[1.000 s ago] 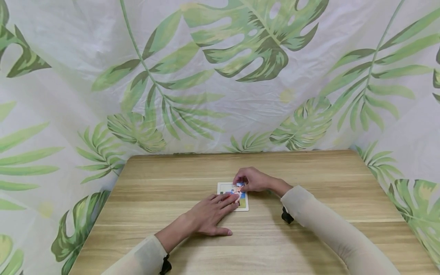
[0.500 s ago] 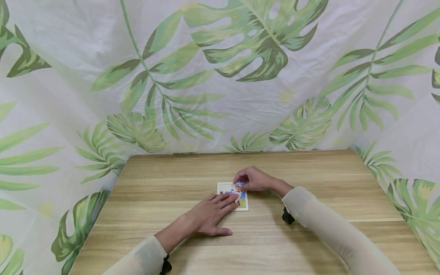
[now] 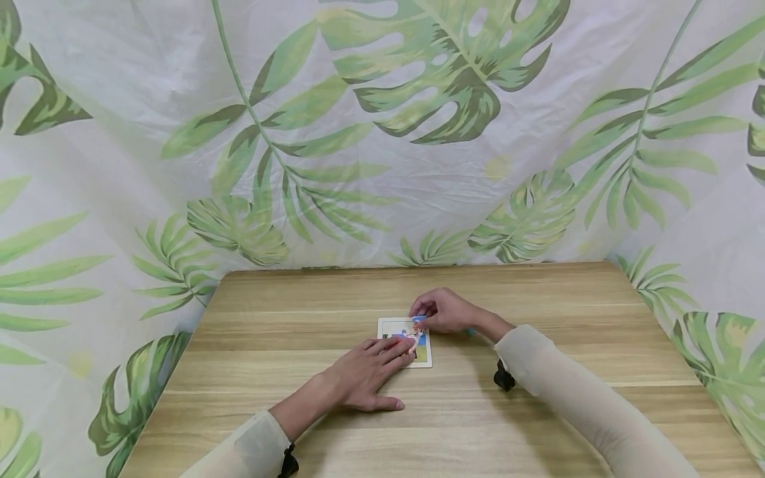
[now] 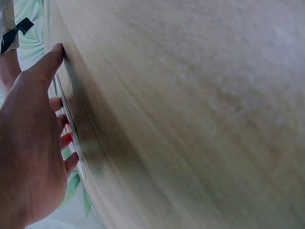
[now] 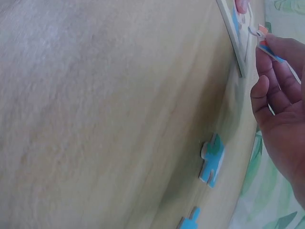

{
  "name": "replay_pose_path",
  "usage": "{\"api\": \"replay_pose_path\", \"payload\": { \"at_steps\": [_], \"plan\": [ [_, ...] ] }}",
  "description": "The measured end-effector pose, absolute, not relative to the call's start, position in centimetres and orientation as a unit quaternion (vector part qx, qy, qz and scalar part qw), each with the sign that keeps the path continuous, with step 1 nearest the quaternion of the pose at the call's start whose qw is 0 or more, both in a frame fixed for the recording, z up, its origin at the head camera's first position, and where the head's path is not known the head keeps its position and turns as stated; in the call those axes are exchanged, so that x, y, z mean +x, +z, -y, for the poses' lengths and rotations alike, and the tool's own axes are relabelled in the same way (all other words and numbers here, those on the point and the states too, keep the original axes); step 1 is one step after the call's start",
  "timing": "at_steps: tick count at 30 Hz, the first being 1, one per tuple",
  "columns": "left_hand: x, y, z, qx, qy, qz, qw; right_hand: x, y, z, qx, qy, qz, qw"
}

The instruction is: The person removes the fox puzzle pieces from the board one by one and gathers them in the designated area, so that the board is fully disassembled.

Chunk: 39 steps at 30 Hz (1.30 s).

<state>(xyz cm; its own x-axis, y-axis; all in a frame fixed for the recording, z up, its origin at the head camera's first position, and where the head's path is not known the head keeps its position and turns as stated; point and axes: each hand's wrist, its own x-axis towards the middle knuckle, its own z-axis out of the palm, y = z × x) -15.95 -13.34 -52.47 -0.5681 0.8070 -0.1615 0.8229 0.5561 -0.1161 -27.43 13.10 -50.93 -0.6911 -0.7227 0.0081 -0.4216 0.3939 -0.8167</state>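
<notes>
A small white-bordered jigsaw puzzle with a colourful picture lies flat on the wooden table. My left hand rests across its lower left part with fingers spread and straight, hiding some of the picture. At the puzzle's top right corner, my right hand pinches a jigsaw piece between thumb and fingers. Orange and blue show on this piece, and the right wrist view has it tilted and raised off the board. The left wrist view shows the left fingertips on the board, seen edge-on.
In the right wrist view, a loose blue and green jigsaw piece lies on the table under the right forearm, and another blue piece is cut off by the frame's bottom. A leaf-patterned cloth hangs behind the table.
My right hand has shifted slightly right with the pinched jigsaw piece, drawing a little away from the board. The left hand has stayed put on the puzzle.
</notes>
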Motion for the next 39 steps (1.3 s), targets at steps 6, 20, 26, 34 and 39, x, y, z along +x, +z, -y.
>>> {"api": "replay_pose_path", "payload": {
  "at_steps": [6,20,26,34,39],
  "plan": [
    [-15.9,-52.5,13.4,0.462,-0.090,-0.881,0.045,-27.5,-50.5,-14.2,-0.357,-0.430,-0.810,0.177],
    [-16.1,-52.7,13.4,0.461,-0.078,-0.883,0.044,-27.3,-49.5,-17.7,-0.327,-0.433,-0.819,0.189],
    [-16.0,-52.7,13.4,0.459,-0.077,-0.884,0.043,-27.0,-49.4,-19.4,-0.313,-0.444,-0.815,0.199],
    [-15.9,-52.8,13.4,0.465,-0.070,-0.882,0.040,-26.6,-49.5,-21.6,-0.304,-0.425,-0.829,0.198],
    [-15.8,-52.7,13.6,0.466,-0.057,-0.882,0.041,-26.4,-49.4,-23.0,-0.307,-0.416,-0.835,0.191]
  ]
}}
